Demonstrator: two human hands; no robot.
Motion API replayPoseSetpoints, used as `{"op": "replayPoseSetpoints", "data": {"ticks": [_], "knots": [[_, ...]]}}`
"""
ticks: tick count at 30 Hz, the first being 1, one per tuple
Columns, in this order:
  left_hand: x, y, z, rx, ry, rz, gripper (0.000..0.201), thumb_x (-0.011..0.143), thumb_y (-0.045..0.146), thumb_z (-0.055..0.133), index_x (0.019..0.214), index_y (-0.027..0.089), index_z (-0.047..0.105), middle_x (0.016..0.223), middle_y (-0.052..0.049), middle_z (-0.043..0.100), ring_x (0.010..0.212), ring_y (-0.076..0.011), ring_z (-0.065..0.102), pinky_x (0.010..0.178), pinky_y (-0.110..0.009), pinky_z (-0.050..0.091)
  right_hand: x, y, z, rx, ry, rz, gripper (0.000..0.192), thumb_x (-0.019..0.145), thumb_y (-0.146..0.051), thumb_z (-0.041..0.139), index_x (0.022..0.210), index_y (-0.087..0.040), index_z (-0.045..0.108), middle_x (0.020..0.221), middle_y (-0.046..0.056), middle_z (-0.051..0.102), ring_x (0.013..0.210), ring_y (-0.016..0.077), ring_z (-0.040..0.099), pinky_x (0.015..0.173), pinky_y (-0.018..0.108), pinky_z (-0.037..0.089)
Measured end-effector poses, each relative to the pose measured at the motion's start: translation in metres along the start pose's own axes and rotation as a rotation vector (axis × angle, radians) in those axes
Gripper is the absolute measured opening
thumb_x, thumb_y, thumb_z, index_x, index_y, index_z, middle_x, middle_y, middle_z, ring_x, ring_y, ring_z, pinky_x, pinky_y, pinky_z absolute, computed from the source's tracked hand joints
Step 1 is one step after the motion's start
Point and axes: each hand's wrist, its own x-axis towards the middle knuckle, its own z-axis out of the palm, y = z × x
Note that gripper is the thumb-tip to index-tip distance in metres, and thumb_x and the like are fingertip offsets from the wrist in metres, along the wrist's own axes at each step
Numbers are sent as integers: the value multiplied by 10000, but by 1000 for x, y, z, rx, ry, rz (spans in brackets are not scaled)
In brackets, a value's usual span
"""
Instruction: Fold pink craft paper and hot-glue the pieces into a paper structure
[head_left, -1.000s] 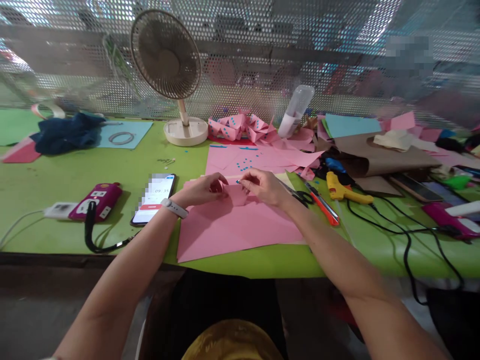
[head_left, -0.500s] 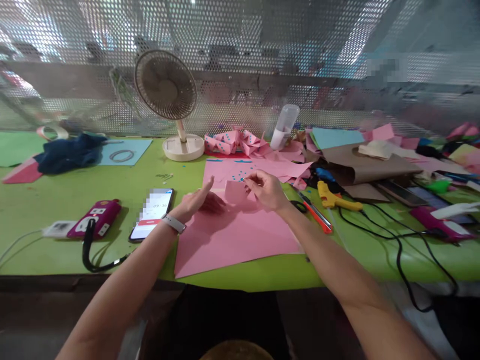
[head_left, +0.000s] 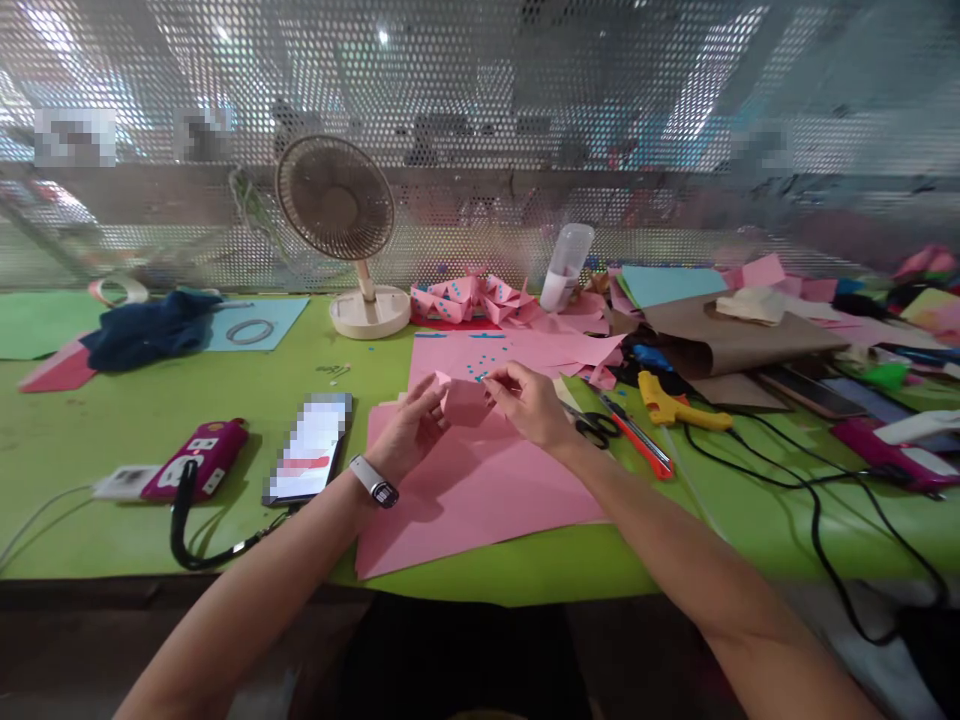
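Note:
My left hand (head_left: 414,428) wears a white-banded watch and grips a small folded piece of pink paper (head_left: 465,403) between thumb and fingers. At that piece's upper right corner, my right hand (head_left: 531,405) is pinched closed; what its fingertips hold is too small to make out. Large pink sheets (head_left: 480,500) lie flat beneath both hands. Just beyond, small blue dots (head_left: 491,360) are scattered on another pink sheet (head_left: 442,358).
Right of my hands lie black-handled scissors (head_left: 598,428), a red utility knife (head_left: 637,435) and a yellow glue gun (head_left: 671,405) with its cable. A phone (head_left: 311,450) and a purple power bank (head_left: 196,460) lie left. Behind stand a fan (head_left: 337,200), folded pink paper shapes (head_left: 472,298) and a bottle (head_left: 568,268).
My left hand has turned from stretched out flat to gripping the pink piece, which is now raised and tilted. My right hand stays pinched near its corner. The view has tipped slightly upward.

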Motion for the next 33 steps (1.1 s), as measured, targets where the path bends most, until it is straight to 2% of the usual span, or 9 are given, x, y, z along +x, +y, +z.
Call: {"op": "replayPoseSetpoints", "data": {"ticks": [4,12,19,33], "knots": [[0,-3,-2,16,53,23,632,724,37,731,1291,190,498,779,7,689,669,-99,648,630,-204,508,0,2,0,-7,42,24,161,861,-352,573,844,-196,606,739,30,674,688,170,646,683,299,514],[-3,0,1,58,55,47,571,761,53,711,1291,150,523,826,-38,709,695,-106,658,686,-232,534,-3,-5,1,-38,14,5,150,856,-335,582,823,-194,620,777,38,681,728,169,638,706,298,505],[-5,-3,-1,98,9,67,557,759,86,731,1280,177,557,863,-34,709,733,-107,664,672,-210,519,-9,-14,8,-21,-70,-27,121,871,-300,567,857,-192,621,799,39,683,731,165,630,706,290,494],[-11,-4,4,142,-35,86,591,714,137,788,1261,206,574,866,-17,694,761,-112,651,701,-217,508,-11,-14,10,-117,-83,-47,125,896,-291,539,826,-206,600,788,37,678,698,162,611,655,282,468]]}}
